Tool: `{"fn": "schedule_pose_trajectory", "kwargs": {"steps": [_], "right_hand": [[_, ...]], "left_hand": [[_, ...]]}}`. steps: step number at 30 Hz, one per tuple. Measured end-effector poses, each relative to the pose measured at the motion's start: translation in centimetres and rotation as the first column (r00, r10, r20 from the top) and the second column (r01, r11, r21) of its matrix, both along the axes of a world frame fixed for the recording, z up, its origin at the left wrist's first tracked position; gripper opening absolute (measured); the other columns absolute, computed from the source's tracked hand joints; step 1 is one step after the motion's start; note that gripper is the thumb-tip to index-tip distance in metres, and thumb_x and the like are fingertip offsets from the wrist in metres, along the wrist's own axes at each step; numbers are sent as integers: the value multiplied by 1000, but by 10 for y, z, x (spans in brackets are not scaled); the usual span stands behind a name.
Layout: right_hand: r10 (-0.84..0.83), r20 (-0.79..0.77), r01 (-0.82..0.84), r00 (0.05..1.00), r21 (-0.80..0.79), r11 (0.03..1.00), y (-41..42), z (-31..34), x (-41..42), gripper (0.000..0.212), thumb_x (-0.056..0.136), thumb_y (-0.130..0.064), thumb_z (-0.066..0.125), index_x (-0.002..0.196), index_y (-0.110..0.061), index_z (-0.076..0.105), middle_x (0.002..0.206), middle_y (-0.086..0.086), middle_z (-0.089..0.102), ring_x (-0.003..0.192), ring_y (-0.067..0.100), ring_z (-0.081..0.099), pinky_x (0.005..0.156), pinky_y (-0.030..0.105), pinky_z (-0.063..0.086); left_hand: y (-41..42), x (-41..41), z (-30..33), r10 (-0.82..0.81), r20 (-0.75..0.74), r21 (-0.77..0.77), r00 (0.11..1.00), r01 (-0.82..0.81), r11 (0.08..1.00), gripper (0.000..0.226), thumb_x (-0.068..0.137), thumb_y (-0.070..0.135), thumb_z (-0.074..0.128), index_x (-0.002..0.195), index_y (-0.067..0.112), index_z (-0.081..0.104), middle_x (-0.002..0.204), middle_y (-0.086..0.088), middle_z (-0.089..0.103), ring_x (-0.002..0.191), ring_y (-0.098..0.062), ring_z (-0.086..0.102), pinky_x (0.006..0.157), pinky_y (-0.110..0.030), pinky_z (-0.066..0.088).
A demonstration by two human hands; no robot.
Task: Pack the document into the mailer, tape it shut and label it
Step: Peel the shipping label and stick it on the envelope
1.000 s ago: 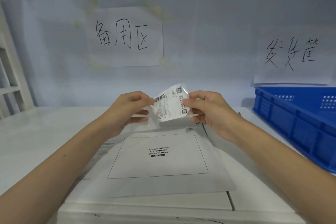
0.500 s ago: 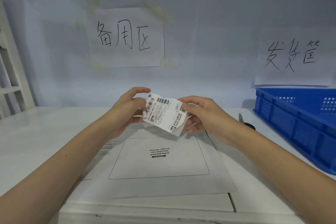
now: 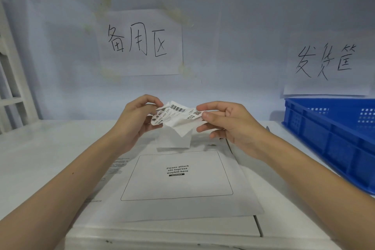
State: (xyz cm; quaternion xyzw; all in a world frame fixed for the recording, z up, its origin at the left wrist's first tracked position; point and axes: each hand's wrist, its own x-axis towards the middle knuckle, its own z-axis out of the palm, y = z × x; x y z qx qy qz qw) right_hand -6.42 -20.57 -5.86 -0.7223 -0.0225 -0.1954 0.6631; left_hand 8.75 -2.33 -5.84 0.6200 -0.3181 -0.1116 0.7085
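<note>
Head view: left hand (image 3: 138, 119) and right hand (image 3: 227, 122) each pinch an end of the label (image 3: 174, 116) with curled fingers, holding it above the far edge of the mailer (image 3: 178, 180) lying flat on the counter (image 3: 40, 148).

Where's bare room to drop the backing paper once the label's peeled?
Bare tabletop left of the mailer, beside the left hand. Narrower strip between mailer and blue crate, under the right hand. Crowded centre: label over mailer.
</note>
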Motion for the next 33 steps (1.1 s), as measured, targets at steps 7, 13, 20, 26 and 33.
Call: {"fn": "schedule_pose_trajectory", "kwargs": {"steps": [7,13,20,26,33], "right_hand": [[52,14,-52,999,-5,999,-2,1,-1,22,92,-9,64,112,-15,71,97,1,75,86,19,74,57,20,54],[50,16,-50,999,-41,998,-6,5,-3,31,92,-6,63,119,-21,66,97,9,76,87,19,73,61,21,53],[-375,-9,367,927,-187,911,-25,15,-5,32,90,0,55,115,-16,66,78,7,68,65,20,66,58,27,52],[-775,49,537,630,-749,389,-62,5,-8,31,89,-2,37,96,-2,67,91,11,61,64,23,51,53,26,37],[-883,-93,259,460,-937,233,-78,-6,-6,20,94,-18,43,95,-4,57,114,16,42,111,37,37,79,39,39]], "left_hand": [[-1,2,-2,13,4,16,1000,-13,1000,17,93,-4,54,90,10,64,80,-6,63,59,-10,60,57,-19,54],[0,3,-2,-11,-8,-26,1000,10,1000,20,90,-3,63,99,14,62,81,-1,67,65,-11,63,64,-21,57],[8,15,3,108,-22,-114,994,-109,987,44,89,-15,53,119,17,58,88,-2,63,64,-12,64,65,-22,58],[2,6,-3,45,176,57,983,-56,997,51,84,-19,53,105,26,64,83,-1,66,66,-14,64,61,-21,55],[0,6,-7,26,273,124,962,-62,990,52,83,-20,48,100,26,65,79,16,68,64,-11,61,61,-22,54]]}}
